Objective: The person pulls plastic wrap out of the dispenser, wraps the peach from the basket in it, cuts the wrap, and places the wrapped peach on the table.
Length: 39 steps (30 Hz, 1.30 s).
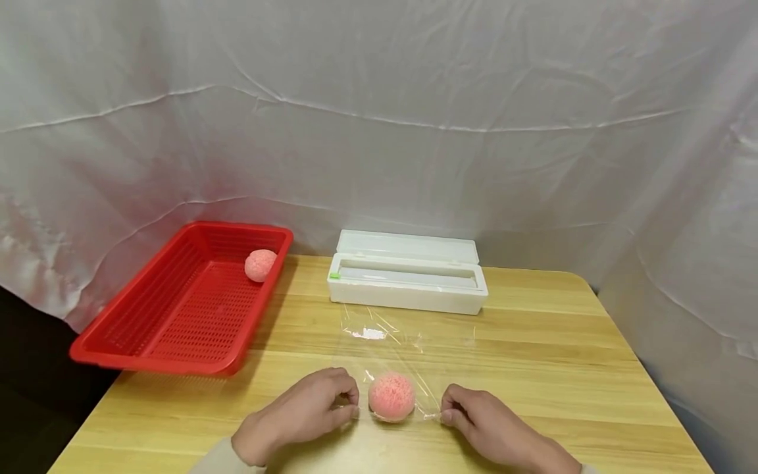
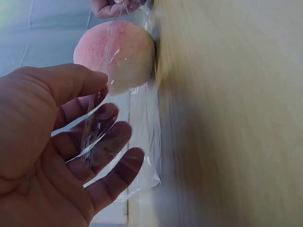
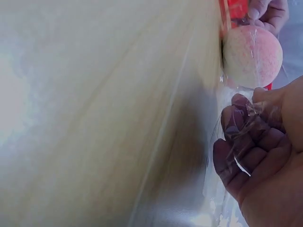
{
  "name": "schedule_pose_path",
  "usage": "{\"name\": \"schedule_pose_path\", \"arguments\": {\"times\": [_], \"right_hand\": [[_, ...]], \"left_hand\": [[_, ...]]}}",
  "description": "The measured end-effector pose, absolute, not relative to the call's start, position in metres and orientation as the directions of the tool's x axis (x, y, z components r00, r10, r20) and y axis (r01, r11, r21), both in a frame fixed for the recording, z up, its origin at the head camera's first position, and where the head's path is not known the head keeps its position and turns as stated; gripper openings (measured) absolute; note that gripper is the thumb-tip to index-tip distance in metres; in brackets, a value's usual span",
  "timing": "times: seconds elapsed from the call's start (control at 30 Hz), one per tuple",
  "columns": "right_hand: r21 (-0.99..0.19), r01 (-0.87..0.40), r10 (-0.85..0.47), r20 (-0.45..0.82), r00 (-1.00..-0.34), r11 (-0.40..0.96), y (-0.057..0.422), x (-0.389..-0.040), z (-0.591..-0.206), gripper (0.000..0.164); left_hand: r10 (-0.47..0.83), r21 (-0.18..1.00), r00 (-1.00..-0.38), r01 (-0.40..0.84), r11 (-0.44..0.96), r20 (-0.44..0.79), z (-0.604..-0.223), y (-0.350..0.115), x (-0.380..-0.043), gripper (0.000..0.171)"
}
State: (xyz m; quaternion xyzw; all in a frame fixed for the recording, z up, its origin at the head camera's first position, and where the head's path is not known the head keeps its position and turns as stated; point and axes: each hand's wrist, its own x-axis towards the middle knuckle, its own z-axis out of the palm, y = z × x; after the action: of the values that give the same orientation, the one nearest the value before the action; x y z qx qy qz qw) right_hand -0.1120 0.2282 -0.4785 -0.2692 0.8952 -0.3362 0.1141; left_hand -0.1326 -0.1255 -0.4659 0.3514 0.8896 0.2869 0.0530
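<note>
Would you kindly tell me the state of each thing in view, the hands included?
Clear film: spread out, creased, its near corners pinched
Left hand: pinching the film
Right hand: pinching the film
Near pink ball: between the hands, film against it, not fully wrapped
White box: lid open
Green tab: at the box's left end
Red basket: upright
Far pink ball: inside the basket, wrapping unclear

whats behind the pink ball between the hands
Behind the pink ball, clear film stretches over the table toward an open white box. The patch its body blocks cannot be seen.
</note>
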Motion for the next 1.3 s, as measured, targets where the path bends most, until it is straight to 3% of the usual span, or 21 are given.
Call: {"name": "schedule_pose_path", "arguments": {"times": [0.17,0.33,0.4,0.53,0.67,1.0,1.3], "right_hand": [[-0.707,-0.351,-0.54,-0.052,-0.84,0.614,0.228,-0.115,-0.482,0.014],[-0.726,-0.33,-0.537,-0.065,-0.841,0.603,0.229,-0.116,-0.484,0.015],[-0.731,-0.326,-0.539,-0.067,-0.84,0.599,0.23,-0.116,-0.484,0.015],[-0.737,-0.337,-0.548,-0.054,-0.835,0.586,0.231,-0.117,-0.486,0.014],[-0.745,-0.342,-0.553,-0.043,-0.832,0.573,0.232,-0.119,-0.485,0.012],[-0.768,-0.34,-0.524,0.007,-0.851,0.543,0.242,-0.131,-0.482,0.011],[-0.717,-0.305,-0.398,0.042,-0.916,0.627,0.255,-0.135,-0.489,0.015]], "left_hand": [[0.633,0.517,-0.772,0.566,0.643,0.058,-0.465,-0.127,-0.13,0.015],[0.673,0.322,-0.728,0.674,0.665,0.135,-0.462,-0.104,-0.122,0.087],[0.706,0.248,-0.686,0.725,0.642,0.177,-0.463,-0.091,-0.121,0.101],[0.736,0.198,-0.638,0.77,0.607,0.226,-0.467,-0.074,-0.127,0.086],[0.734,0.293,-0.657,0.746,0.598,0.175,-0.464,-0.07,-0.139,0.068],[0.746,0.518,-0.666,0.633,0.575,-0.013,-0.447,-0.072,-0.169,0.065],[0.742,0.69,-0.644,0.453,0.565,-0.184,-0.441,-0.075,-0.199,0.056]]}}
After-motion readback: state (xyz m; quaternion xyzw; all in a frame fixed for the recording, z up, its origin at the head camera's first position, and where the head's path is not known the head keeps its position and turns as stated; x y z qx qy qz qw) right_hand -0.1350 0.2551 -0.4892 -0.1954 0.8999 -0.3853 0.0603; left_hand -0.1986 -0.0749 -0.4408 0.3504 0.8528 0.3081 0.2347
